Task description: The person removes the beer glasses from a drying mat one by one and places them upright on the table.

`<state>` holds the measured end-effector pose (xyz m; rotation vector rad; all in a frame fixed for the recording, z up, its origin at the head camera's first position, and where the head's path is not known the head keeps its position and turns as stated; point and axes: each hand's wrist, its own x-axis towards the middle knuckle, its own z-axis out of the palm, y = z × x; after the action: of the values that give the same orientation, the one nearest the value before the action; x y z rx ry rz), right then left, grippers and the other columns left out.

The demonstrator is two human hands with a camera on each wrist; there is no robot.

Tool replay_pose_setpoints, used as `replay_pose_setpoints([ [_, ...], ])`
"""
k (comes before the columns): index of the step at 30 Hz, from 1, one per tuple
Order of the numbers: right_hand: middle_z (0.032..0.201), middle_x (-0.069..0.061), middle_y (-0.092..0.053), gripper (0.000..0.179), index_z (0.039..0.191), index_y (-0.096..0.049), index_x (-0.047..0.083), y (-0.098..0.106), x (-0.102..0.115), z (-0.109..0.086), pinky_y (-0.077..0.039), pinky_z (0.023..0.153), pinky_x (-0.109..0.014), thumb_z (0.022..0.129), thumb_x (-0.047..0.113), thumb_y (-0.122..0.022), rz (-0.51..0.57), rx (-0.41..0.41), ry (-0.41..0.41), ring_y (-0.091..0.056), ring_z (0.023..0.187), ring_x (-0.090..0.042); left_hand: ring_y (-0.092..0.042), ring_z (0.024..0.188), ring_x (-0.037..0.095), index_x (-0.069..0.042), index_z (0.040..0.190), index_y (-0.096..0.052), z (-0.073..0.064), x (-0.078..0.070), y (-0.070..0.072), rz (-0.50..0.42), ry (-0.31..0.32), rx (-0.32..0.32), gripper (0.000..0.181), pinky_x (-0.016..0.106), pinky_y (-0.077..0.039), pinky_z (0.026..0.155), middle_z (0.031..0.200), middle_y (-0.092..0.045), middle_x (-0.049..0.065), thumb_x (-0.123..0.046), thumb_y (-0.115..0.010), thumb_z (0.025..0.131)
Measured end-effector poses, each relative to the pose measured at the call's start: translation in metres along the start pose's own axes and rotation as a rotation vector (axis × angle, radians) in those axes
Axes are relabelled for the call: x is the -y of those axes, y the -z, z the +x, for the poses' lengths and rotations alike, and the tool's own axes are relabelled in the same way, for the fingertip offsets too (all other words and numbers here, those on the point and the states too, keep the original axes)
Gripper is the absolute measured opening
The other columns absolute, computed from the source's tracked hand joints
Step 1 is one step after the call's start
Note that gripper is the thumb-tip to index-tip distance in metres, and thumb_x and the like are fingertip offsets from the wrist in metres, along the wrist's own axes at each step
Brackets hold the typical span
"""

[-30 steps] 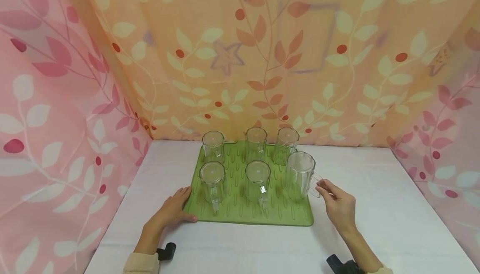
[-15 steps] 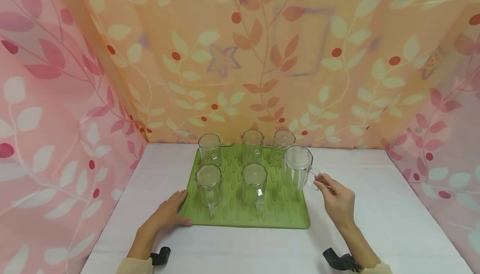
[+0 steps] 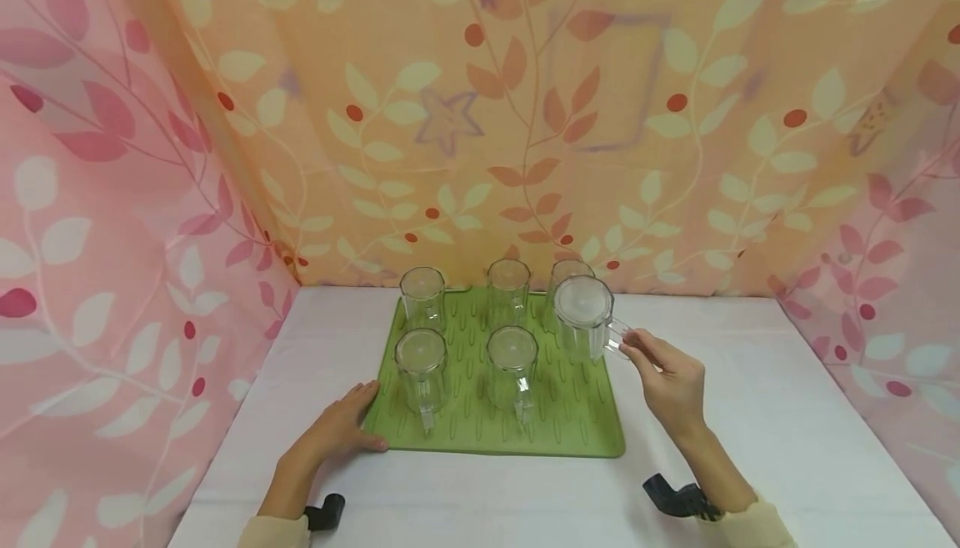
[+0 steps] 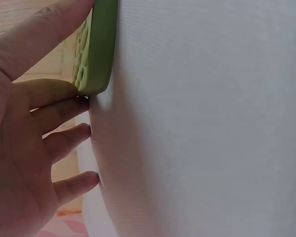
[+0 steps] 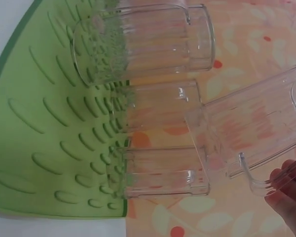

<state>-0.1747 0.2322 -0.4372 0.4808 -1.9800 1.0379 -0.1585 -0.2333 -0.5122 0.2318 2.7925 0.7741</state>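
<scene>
My right hand [image 3: 671, 381] pinches the handle of a clear glass mug [image 3: 583, 319], held up off the right side of the green ribbed drying mat [image 3: 465, 439]. In the right wrist view this raised mug [image 5: 256, 123] leans at an angle, apart from the mugs on the mat. My left hand [image 3: 333, 429] rests at the mat's front left corner, thumb along the front edge and fingers by the left edge. The left wrist view shows its fingers [image 4: 71, 140] spread and fairly straight at the mat's corner [image 4: 101, 59].
Two glass mugs stand in the mat's front row, one at left [image 3: 422, 373] and one in the middle [image 3: 512, 369]. Behind are three more: left [image 3: 423, 298], middle [image 3: 508, 294] and right [image 3: 570, 268], partly covered by the raised mug. A patterned curtain [image 3: 450, 156] closes the back.
My right hand has lifted the mug from the mat's right side, upward and slightly left toward the back row. My left hand stays at the mat's corner.
</scene>
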Motion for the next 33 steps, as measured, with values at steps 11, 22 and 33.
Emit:
replay_pose_setpoints([
  [11, 0.082, -0.018, -0.075, 0.024, 0.091, -0.074, -0.005, -0.01, 0.005, 0.016, -0.048, 0.079, -0.001, 0.068, -0.014, -0.078, -0.013, 0.017, 0.095, -0.064, 0.09, 0.013, -0.027, 0.143, 0.048, 0.002, 0.147, -0.038, -0.002, 0.0, 0.0, -0.044, 0.015, -0.009, 0.104, 0.066, -0.026, 0.113, 0.152, -0.038, 0.024, -0.03, -0.09, 0.063],
  [22, 0.085, -0.011, -0.076, 0.035, 0.093, -0.077, 0.001, -0.019, 0.012, 0.025, -0.049, 0.081, -0.004, 0.061, -0.012, -0.081, -0.063, 0.017, 0.227, -0.073, 0.079, -0.013, -0.025, 0.144, 0.048, 0.0, 0.147, -0.039, -0.005, 0.005, -0.001, -0.081, 0.037, -0.006, 0.1, 0.066, -0.026, 0.113, 0.153, -0.033, 0.027, -0.028, -0.089, 0.064],
  [33, 0.085, -0.013, -0.076, 0.039, 0.094, -0.076, -0.001, -0.028, 0.015, 0.034, -0.057, 0.071, -0.025, 0.096, 0.034, -0.059, -0.079, 0.045, 0.367, -0.071, 0.072, -0.027, -0.024, 0.144, 0.049, 0.004, 0.144, -0.042, -0.008, 0.001, 0.002, -0.072, 0.009, -0.012, 0.093, 0.065, -0.025, 0.114, 0.152, -0.037, 0.026, -0.025, -0.087, 0.067],
])
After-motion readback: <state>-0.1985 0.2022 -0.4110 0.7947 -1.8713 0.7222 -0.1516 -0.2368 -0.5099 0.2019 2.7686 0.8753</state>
